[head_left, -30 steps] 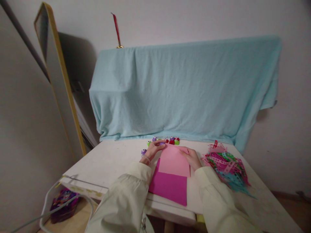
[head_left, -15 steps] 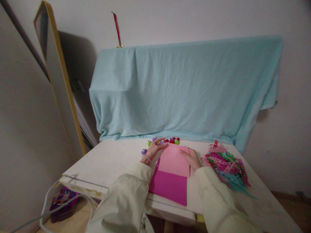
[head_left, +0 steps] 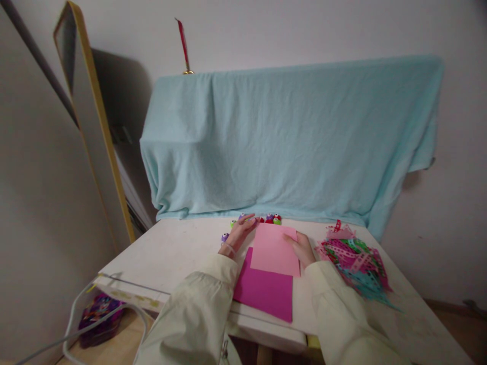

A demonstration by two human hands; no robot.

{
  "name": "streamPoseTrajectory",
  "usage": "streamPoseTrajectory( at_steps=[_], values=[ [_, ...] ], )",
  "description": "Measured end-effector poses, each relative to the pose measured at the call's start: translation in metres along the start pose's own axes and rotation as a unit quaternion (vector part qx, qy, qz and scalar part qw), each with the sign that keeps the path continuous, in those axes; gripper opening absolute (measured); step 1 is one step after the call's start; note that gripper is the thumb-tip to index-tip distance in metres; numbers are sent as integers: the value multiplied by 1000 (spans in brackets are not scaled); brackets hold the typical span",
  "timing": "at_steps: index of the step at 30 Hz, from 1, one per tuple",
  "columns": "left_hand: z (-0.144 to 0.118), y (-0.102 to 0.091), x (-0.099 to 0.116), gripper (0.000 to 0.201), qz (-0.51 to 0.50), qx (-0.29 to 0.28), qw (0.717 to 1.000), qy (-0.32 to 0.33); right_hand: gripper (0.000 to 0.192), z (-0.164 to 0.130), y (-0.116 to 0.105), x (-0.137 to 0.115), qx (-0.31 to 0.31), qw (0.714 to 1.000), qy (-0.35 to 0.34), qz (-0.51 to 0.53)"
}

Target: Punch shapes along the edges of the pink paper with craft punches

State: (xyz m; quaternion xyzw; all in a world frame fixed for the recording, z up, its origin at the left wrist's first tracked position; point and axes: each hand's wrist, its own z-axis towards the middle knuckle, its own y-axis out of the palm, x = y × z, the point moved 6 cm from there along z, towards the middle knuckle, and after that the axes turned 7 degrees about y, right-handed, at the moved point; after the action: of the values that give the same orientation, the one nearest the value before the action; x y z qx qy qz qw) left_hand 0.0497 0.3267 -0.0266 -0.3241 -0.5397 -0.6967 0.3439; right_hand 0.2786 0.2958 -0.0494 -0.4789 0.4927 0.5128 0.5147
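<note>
Nearest the camera, two cream sleeves point(head_left: 201, 304) run from 6 o'clock toward the centre of the white table point(head_left: 171, 258). A magenta paper sheet point(head_left: 264, 291) lies flat at the near table edge. A light pink paper sheet point(head_left: 274, 250) lies on top of it, overlapping its far half and turned slightly clockwise against it, so the two edges do not line up.

The right hand point(head_left: 303, 250) rests at the 3 o'clock edge of the light pink sheet. Its fingers are laid on the paper, flat rather than curled; they appear to press or steady the sheet, not pinch it. The left hand point(head_left: 236, 235) lies at 10 o'clock from the sheet. Its fingers are extended and loose, and the fingertips reach the sheet's far left corner; it grips nothing. One hand on each side probably keeps the loose top sheet from sliding.

At 3 o'clock, near the right hand but apart from it, lies a heap of punched paper strips point(head_left: 353, 261) in pink, teal and green. Beyond the fingertips, at 12 o'clock, stands a row of small coloured craft punches point(head_left: 272, 219); one purple punch point(head_left: 225, 236) sits alone just beside the left wrist.

Farthest away, a light blue cloth point(head_left: 289, 142) drapes over something behind the table. A gold-framed mirror point(head_left: 95, 116) leans at 10 o'clock.
</note>
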Motion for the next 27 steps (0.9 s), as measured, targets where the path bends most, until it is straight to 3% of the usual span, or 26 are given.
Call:
streamPoseTrajectory(
  at_steps=[11,21,27],
  values=[
    [-1,4,0,43,-3,-18,1000,-13,34,5,-2,9,2,1000,6,10],
    [-5,10,0,40,45,-69,996,-22,37,5,-7,6,30,999,-7,-5],
    [-4,6,0,44,42,-40,998,-28,37,3,-8,4,42,999,-4,-7]
  ],
)
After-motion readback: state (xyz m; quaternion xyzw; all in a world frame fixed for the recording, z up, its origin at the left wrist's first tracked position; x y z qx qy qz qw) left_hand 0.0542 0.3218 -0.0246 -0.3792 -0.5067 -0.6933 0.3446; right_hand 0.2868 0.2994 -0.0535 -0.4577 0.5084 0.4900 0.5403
